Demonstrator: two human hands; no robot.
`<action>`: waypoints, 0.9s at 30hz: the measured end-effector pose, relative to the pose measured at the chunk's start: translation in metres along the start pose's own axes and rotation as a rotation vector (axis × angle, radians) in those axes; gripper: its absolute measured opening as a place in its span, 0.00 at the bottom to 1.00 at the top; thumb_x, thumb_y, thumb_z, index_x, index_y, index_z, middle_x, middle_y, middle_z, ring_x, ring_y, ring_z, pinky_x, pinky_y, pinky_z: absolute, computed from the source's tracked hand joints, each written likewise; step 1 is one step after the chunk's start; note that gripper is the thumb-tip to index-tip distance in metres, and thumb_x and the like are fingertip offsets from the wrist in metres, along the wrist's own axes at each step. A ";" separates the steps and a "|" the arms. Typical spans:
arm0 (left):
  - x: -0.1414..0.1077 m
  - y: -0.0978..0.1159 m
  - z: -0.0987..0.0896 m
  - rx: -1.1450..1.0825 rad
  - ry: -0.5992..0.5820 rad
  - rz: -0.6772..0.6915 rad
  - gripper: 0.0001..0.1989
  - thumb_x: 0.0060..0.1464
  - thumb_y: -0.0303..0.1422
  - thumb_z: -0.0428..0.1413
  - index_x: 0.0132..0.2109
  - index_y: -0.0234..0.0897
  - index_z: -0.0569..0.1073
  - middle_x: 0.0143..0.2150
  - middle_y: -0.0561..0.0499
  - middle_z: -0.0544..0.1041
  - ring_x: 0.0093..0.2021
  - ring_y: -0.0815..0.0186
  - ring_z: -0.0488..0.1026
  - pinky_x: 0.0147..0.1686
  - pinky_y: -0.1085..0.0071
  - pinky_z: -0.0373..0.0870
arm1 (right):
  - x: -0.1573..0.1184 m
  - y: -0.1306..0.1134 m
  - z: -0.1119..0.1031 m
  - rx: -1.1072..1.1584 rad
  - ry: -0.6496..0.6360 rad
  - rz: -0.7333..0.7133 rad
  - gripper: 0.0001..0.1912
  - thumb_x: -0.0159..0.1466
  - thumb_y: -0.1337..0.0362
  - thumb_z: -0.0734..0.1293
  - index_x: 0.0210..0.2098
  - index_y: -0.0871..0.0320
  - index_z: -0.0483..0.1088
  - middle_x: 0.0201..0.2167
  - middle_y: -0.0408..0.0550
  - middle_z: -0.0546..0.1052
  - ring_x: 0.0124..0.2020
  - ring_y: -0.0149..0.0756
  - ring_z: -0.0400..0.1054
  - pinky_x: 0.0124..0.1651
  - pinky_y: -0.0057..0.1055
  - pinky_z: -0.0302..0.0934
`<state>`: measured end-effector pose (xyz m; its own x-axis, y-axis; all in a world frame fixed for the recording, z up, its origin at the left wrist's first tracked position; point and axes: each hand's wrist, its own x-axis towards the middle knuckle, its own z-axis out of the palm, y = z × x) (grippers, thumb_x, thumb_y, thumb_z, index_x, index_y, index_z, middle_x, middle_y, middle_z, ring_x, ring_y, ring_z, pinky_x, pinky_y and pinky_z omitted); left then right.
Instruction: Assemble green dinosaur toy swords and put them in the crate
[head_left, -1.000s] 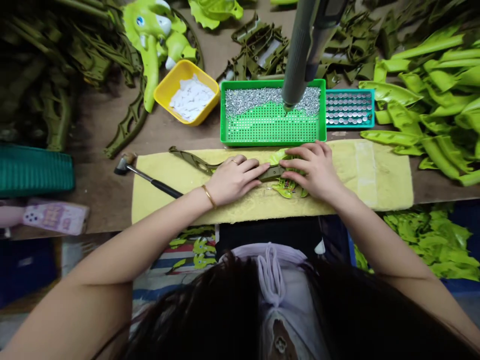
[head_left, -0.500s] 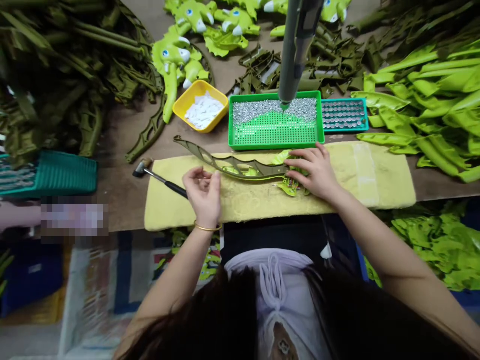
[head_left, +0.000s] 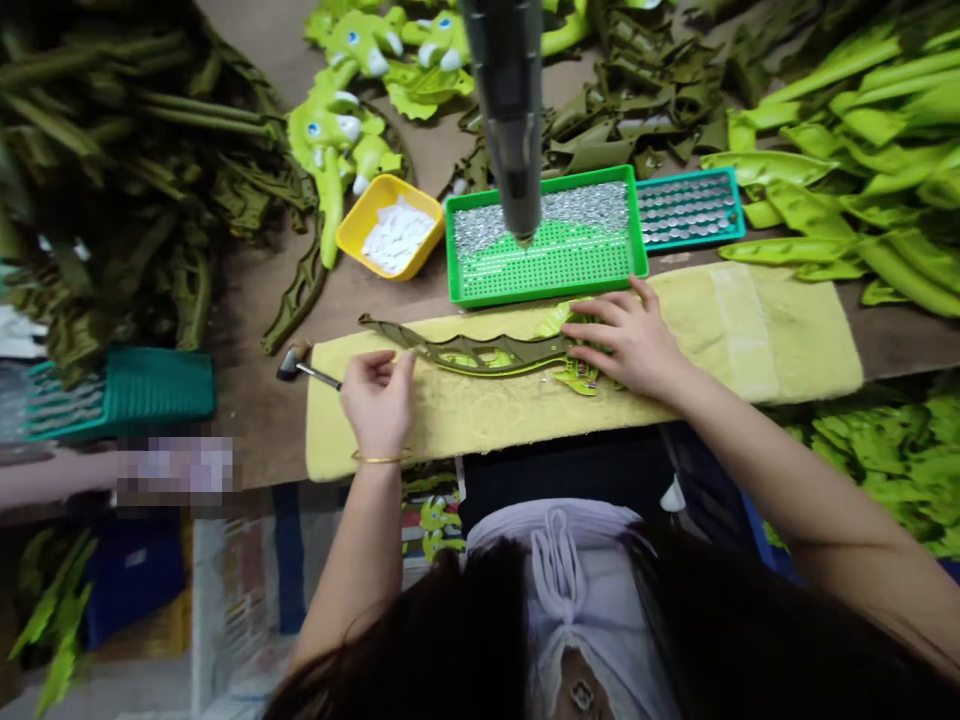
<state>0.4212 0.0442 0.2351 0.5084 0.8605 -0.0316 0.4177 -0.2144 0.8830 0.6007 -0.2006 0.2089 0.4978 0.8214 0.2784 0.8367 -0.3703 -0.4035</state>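
Nearby, a green toy part (head_left: 577, 378) is pressed under the spread right hand (head_left: 626, 340), and an olive plastic strip (head_left: 480, 352) is laid from it toward 9 o'clock on a yellow towel (head_left: 795, 340); the lifted left hand (head_left: 377, 400) is loosely curled, nothing seen held. Fastening cannot be judged finished; a screw tray (head_left: 547, 287) sits at 12 o'clock, many screws left.

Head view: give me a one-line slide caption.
Right hand presses an olive-green plastic toy part on a yellow towel beside a green tray of screws; left hand hovers nearby.
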 end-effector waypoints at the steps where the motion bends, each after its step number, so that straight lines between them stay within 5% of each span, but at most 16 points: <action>1: -0.006 0.008 0.003 0.042 0.014 0.110 0.12 0.49 0.37 0.64 0.36 0.35 0.73 0.26 0.54 0.71 0.25 0.71 0.67 0.27 0.73 0.66 | 0.002 -0.001 -0.004 0.006 0.001 0.011 0.13 0.65 0.53 0.64 0.47 0.44 0.75 0.54 0.42 0.75 0.56 0.43 0.64 0.67 0.57 0.41; 2: -0.014 0.018 0.010 0.073 -0.042 0.225 0.11 0.50 0.36 0.63 0.38 0.36 0.74 0.29 0.53 0.73 0.29 0.69 0.69 0.32 0.71 0.68 | 0.003 -0.002 -0.009 0.020 0.021 0.030 0.14 0.66 0.54 0.63 0.48 0.44 0.74 0.55 0.43 0.75 0.56 0.43 0.64 0.67 0.56 0.42; 6: -0.052 0.058 0.057 0.332 -0.638 0.941 0.08 0.59 0.33 0.56 0.43 0.39 0.77 0.45 0.43 0.77 0.47 0.58 0.72 0.47 0.59 0.69 | -0.009 -0.008 -0.035 0.139 0.270 0.207 0.14 0.67 0.57 0.61 0.49 0.48 0.73 0.46 0.47 0.77 0.50 0.42 0.69 0.62 0.50 0.55; 8: -0.059 0.068 0.081 0.367 -0.767 1.009 0.09 0.61 0.30 0.52 0.42 0.37 0.78 0.41 0.43 0.78 0.44 0.57 0.73 0.45 0.59 0.69 | -0.025 -0.016 -0.039 0.225 0.433 0.319 0.15 0.67 0.56 0.61 0.50 0.49 0.71 0.40 0.47 0.77 0.43 0.39 0.71 0.53 0.45 0.63; 10: -0.056 0.070 0.097 0.260 -0.779 0.850 0.09 0.60 0.28 0.52 0.39 0.36 0.78 0.36 0.45 0.78 0.39 0.61 0.74 0.42 0.62 0.70 | -0.042 -0.029 -0.029 0.297 0.559 0.371 0.16 0.66 0.55 0.62 0.52 0.49 0.68 0.36 0.46 0.74 0.36 0.37 0.69 0.44 0.40 0.66; 12: -0.048 0.068 0.104 0.034 -0.769 0.531 0.04 0.56 0.30 0.58 0.36 0.35 0.78 0.32 0.48 0.78 0.33 0.64 0.74 0.36 0.66 0.72 | -0.052 -0.046 -0.010 0.274 0.568 0.339 0.27 0.61 0.49 0.67 0.57 0.49 0.62 0.38 0.48 0.73 0.37 0.39 0.69 0.43 0.41 0.66; 15: -0.037 0.067 0.105 -0.289 -0.808 0.041 0.07 0.50 0.33 0.63 0.35 0.35 0.77 0.28 0.51 0.78 0.26 0.68 0.74 0.29 0.70 0.73 | -0.049 -0.068 0.021 0.098 0.400 0.279 0.46 0.55 0.43 0.70 0.65 0.55 0.51 0.49 0.56 0.73 0.50 0.50 0.68 0.57 0.50 0.59; 17: -0.035 0.067 0.104 -0.405 -0.824 -0.129 0.09 0.48 0.35 0.64 0.35 0.34 0.77 0.28 0.51 0.79 0.26 0.67 0.76 0.31 0.70 0.75 | -0.041 -0.074 0.031 0.034 0.356 0.296 0.42 0.60 0.48 0.67 0.67 0.57 0.49 0.52 0.57 0.74 0.54 0.49 0.67 0.64 0.51 0.51; 21: -0.035 0.061 0.102 -0.438 -0.737 -0.148 0.12 0.45 0.35 0.67 0.36 0.34 0.76 0.28 0.51 0.79 0.27 0.68 0.77 0.30 0.72 0.76 | -0.030 -0.068 0.027 0.155 0.404 0.336 0.20 0.67 0.62 0.61 0.58 0.54 0.63 0.43 0.47 0.80 0.46 0.37 0.72 0.63 0.43 0.52; 24: -0.038 0.053 0.102 -0.388 -0.716 -0.084 0.09 0.49 0.33 0.64 0.37 0.34 0.75 0.27 0.52 0.78 0.23 0.70 0.74 0.25 0.75 0.73 | -0.029 -0.059 0.019 0.208 0.401 0.328 0.13 0.67 0.66 0.60 0.50 0.52 0.69 0.39 0.43 0.81 0.42 0.33 0.73 0.61 0.40 0.53; 27: -0.041 0.044 0.100 -0.246 -0.679 0.183 0.05 0.56 0.31 0.58 0.39 0.34 0.75 0.31 0.50 0.79 0.28 0.69 0.76 0.29 0.72 0.75 | -0.028 -0.051 0.015 0.165 0.385 0.285 0.08 0.67 0.63 0.63 0.43 0.52 0.73 0.34 0.42 0.81 0.39 0.33 0.72 0.54 0.39 0.57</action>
<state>0.4937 -0.0467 0.2280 0.9404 0.3291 -0.0858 0.1415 -0.1489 0.9787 0.5404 -0.1982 0.2086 0.7753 0.4667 0.4254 0.6233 -0.4574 -0.6342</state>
